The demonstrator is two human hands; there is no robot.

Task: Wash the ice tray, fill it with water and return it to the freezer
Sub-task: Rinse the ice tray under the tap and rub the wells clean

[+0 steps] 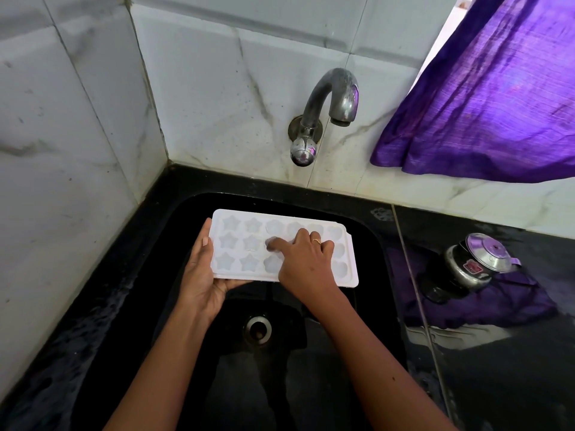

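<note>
A white plastic ice tray (239, 247) with star and heart shaped cups is held level over the black sink (367, 241). My left hand (203, 275) grips its left end, thumb on the rim and fingers underneath. My right hand (306, 259) lies on top of the tray's middle, fingertips pressed into a cup in the centre row; it wears a ring. The fingertips look blurred. The right part of the tray is partly hidden by this hand.
A metal tap (329, 110) juts from the marble wall above the sink; no water runs. The drain (257, 329) lies below the tray. A purple curtain (485, 98) hangs at the right. A steel pressure cooker lid (476, 265) sits on the black counter (497, 368).
</note>
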